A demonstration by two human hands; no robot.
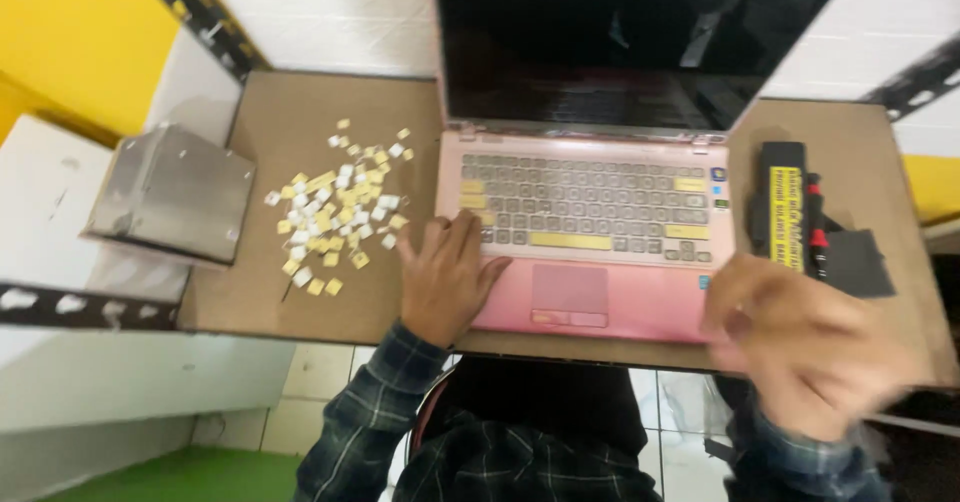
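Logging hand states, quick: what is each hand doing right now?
Left hand: open, flat on the pink laptop, fingers at the keyboard's left edge.
Right hand: blurred, cannot tell whether it holds anything.

A brown board tabletop point(300, 112) fills the middle of the scene. Behind it stands a white wall point(340, 12), with a yellow wall point(70, 22) at far left. Near, under the table, lie pale floor tiles point(310, 402) and a green floor patch point(190, 474) at left.
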